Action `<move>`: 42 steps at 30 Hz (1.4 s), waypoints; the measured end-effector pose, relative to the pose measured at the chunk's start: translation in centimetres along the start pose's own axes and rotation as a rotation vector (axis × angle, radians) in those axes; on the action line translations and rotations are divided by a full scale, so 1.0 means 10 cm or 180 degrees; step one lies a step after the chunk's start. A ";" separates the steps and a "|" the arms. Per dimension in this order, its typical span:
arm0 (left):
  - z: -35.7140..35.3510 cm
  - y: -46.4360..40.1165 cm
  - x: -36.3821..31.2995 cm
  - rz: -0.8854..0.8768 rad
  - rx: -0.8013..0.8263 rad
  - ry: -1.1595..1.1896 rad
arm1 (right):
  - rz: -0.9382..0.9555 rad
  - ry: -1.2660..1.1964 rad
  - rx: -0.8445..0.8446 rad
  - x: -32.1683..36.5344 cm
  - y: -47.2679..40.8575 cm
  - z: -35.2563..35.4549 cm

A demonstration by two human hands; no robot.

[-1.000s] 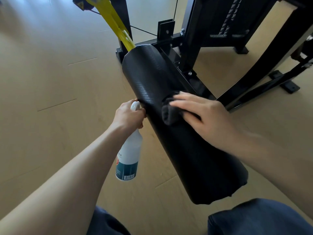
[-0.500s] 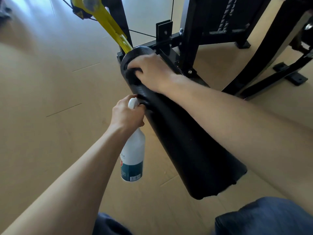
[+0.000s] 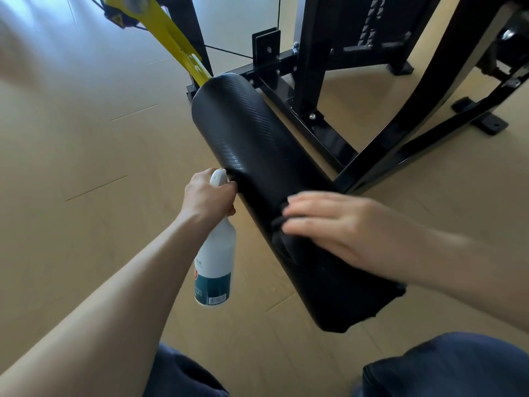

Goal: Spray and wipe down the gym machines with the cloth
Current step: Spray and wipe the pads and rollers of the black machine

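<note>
A long black padded roller (image 3: 252,144) of the gym machine slants from the upper middle down to the lower right. My right hand (image 3: 329,227) lies flat, fingers straight, pressing a dark cloth (image 3: 282,239) onto the lower half of the roller; the hand is blurred and most of the cloth is hidden under it. My left hand (image 3: 207,196) grips the neck of a white spray bottle (image 3: 214,265) with a teal label, hanging beside the roller's left side, nozzle close to the pad.
A yellow lever arm (image 3: 169,32) joins the roller's top end. The machine's black steel frame (image 3: 312,67) with weight stack and floor feet fills the upper right. Light wooden floor (image 3: 86,167) spreads to the left. My dark blue trouser knees (image 3: 446,368) are at the bottom.
My right hand slid with the cloth from the roller's top end down to its lower half. My left hand and the bottle stayed almost in place.
</note>
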State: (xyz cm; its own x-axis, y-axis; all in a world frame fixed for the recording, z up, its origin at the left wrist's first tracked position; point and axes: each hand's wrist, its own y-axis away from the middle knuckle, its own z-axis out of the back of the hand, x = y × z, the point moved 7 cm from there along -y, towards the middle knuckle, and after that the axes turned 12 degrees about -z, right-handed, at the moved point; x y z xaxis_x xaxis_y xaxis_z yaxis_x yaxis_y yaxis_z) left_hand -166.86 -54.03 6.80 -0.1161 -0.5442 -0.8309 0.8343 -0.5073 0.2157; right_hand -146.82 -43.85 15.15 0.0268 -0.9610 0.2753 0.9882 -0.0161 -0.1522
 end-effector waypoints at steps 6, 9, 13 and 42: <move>-0.04 -0.02 0.08 0.0140 0.0006 0.0207 | -0.0274 -0.0122 0.0055 -0.50 -1.63 -0.06; -0.04 -0.02 0.10 0.0163 -0.0020 0.0198 | -0.1021 -0.0502 -0.0159 -0.72 -2.14 -0.03; -0.07 0.01 0.06 0.0173 0.0002 0.0307 | -0.1160 -0.0759 -0.0428 -0.62 -2.00 -0.05; 0.14 0.26 -0.48 -0.0290 -0.0450 -0.0106 | -0.1734 -0.1540 -0.0646 -0.62 -0.25 0.07</move>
State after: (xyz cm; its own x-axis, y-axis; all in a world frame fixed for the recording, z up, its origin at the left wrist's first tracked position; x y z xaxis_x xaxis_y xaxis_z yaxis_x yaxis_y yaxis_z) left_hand -164.84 -53.68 12.04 -0.2107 -0.5232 -0.8258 0.8867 -0.4579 0.0639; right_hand -149.37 -37.68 14.45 -0.3482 -0.5748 0.7405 0.8346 -0.5497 -0.0343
